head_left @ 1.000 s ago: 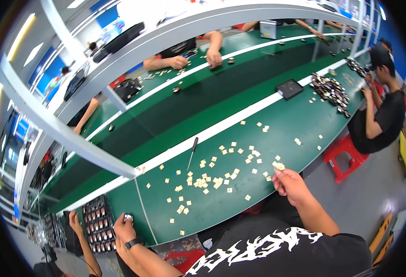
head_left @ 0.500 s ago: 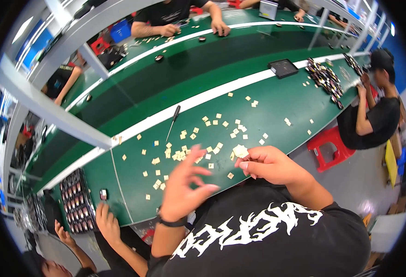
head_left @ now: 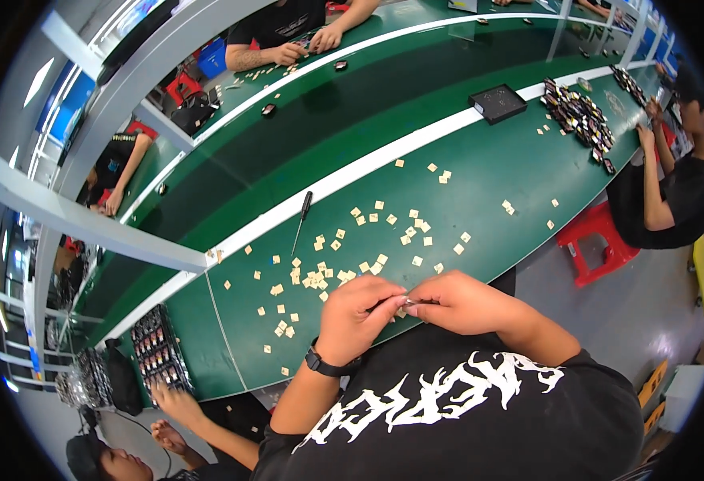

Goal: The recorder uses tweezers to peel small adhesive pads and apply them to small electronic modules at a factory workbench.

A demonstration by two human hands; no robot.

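Observation:
My left hand (head_left: 362, 315) and my right hand (head_left: 470, 305) meet at the fingertips over the near edge of the green table. Both are closed in a pinch around something small between them, mostly hidden by the fingers. A sliver of it looks dark and shiny, but its kind does not show. Just beyond my hands lie many small pale-yellow squares (head_left: 312, 278), scattered singly and in loose clusters. One pale piece (head_left: 401, 313) shows partly below my fingertips.
A screwdriver (head_left: 302, 220) rests near the white rail (head_left: 352, 178). Farther right are a black tray (head_left: 498, 104) and a heap of small dark parts (head_left: 578, 119). At left, a co-worker's hand (head_left: 174, 402) is beside a filled tray (head_left: 159, 349). A red stool (head_left: 596, 244) stands at right.
My left hand, open and spread above the squares before, has come down and right to meet my right hand, closing into a pinch. The co-worker's hand at left has shifted toward the filled tray.

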